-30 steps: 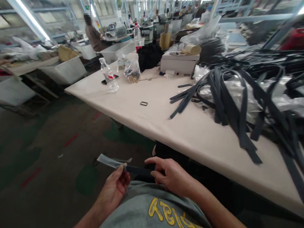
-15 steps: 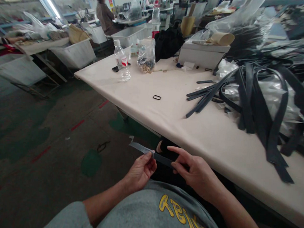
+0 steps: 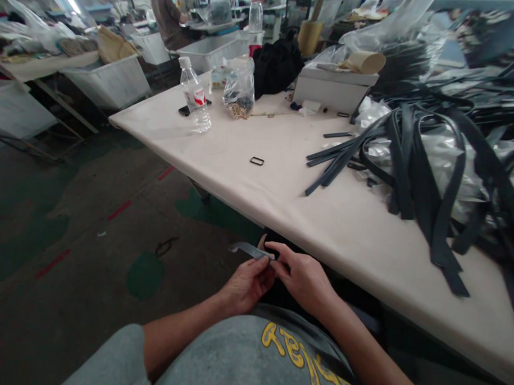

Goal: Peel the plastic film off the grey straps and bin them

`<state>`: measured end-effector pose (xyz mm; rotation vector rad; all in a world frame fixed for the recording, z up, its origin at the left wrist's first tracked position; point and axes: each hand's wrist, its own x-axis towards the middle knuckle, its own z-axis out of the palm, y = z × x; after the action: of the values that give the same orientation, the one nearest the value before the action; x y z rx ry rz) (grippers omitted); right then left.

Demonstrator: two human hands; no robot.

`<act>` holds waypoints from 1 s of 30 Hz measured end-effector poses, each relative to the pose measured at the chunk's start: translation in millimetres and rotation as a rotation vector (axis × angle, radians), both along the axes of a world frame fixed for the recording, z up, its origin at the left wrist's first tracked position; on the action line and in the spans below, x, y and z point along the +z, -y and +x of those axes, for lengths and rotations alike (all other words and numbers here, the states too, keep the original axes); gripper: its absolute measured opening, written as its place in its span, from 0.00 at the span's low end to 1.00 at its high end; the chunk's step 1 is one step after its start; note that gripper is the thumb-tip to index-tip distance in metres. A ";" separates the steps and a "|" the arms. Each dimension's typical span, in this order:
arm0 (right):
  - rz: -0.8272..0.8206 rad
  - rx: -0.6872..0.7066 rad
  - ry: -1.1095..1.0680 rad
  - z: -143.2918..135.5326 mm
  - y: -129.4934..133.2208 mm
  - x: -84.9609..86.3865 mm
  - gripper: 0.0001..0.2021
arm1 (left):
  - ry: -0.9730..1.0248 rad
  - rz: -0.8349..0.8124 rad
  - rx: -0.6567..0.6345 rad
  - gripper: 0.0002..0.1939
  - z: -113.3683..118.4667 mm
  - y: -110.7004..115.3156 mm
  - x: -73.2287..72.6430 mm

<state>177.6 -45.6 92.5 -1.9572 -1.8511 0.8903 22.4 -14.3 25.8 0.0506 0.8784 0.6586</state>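
Observation:
A grey strip (image 3: pixel 250 249) is pinched between the thumb and fingers of my left hand (image 3: pixel 250 279), in front of my body and below the table edge. Its thin, pale free end points to the left. My right hand (image 3: pixel 298 272) meets the left one at the strip's near end, fingers bent and closed on it; that end is mostly hidden by the fingers. On the table (image 3: pixel 224 163) lies a small black rectangular buckle (image 3: pixel 257 161). Dark flat straps (image 3: pixel 413 164) are heaped at the right side of the table, some ends pointing left.
A plastic bottle (image 3: pixel 195 97) stands at the table's far left, near a clear bag of small metal parts (image 3: pixel 238 93). Behind are a black cloth (image 3: pixel 278 67) and a white box (image 3: pixel 334 88). A person (image 3: pixel 165 18) sits in the background beyond white bins (image 3: pixel 106 86).
My right hand has moved left along the strip and now meets my left hand. Less of the strip shows between them. The view has shifted slightly, so the table items appear further left.

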 end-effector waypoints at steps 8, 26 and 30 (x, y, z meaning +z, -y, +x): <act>0.233 0.139 0.147 38.6 46.3 26.0 0.19 | -0.096 -0.090 0.118 0.04 -11.7 -25.8 -8.9; 0.465 0.293 0.015 39.1 49.8 32.1 0.15 | -0.131 -0.163 -0.044 0.05 -2.7 -12.5 10.6; 0.512 0.268 -0.071 24.2 22.0 -3.3 0.11 | -0.077 -0.113 -0.123 0.05 -4.6 -5.7 7.4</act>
<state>201.8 -67.6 89.1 -1.3777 -2.0732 0.4732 17.8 -8.6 33.2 0.0283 0.9778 0.4941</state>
